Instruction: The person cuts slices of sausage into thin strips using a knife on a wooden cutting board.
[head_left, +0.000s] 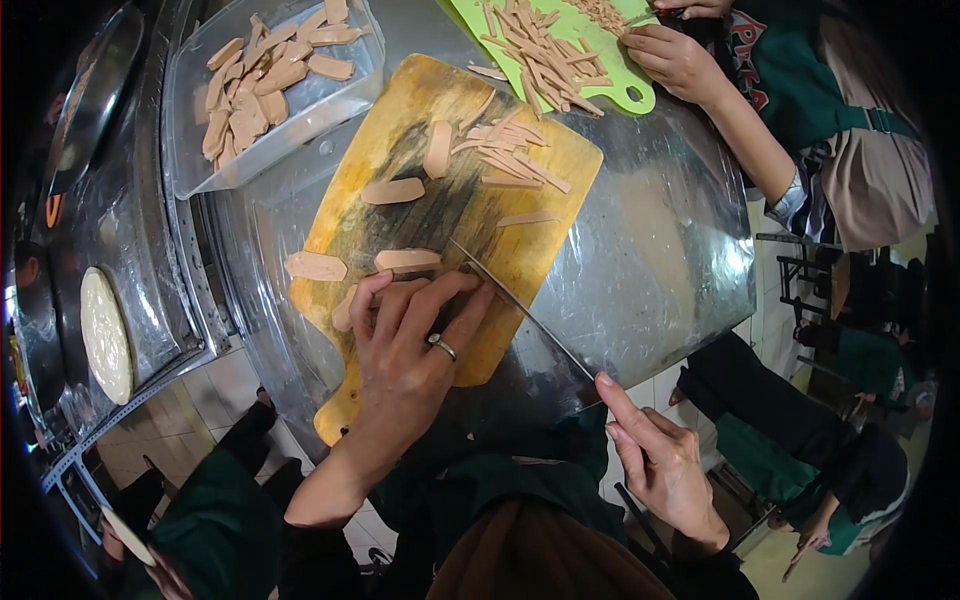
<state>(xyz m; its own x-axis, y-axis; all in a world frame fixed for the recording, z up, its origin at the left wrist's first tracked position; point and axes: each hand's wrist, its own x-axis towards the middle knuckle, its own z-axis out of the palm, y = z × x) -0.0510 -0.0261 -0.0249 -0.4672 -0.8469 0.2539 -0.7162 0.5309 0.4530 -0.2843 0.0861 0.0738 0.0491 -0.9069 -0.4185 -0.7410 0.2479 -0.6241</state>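
Observation:
A worn wooden cutting board (pixel 545 215) lies on the metal table. My left hand (pixel 410 330), with a ring on one finger, rests bent-fingered on the board's near part; its fingertips hide what they press on. Beside them is a sausage piece (pixel 408 260). My right hand (pixel 655 455) grips a knife (pixel 540 325) whose blade points up-left, its tip near my left fingers. Other flat sausage pieces (pixel 393 191) lie on the board's left half, and thin sausage strips (pixel 500 150) are heaped toward its far right.
A plastic container (pixel 185 185) of sausage pieces stands at the far left. A co-worker's hand (pixel 675 60) is at a green board (pixel 635 97) with strips at the back. Flattened dough (pixel 105 335) lies on the left counter; other people stand around the table (pixel 690 260).

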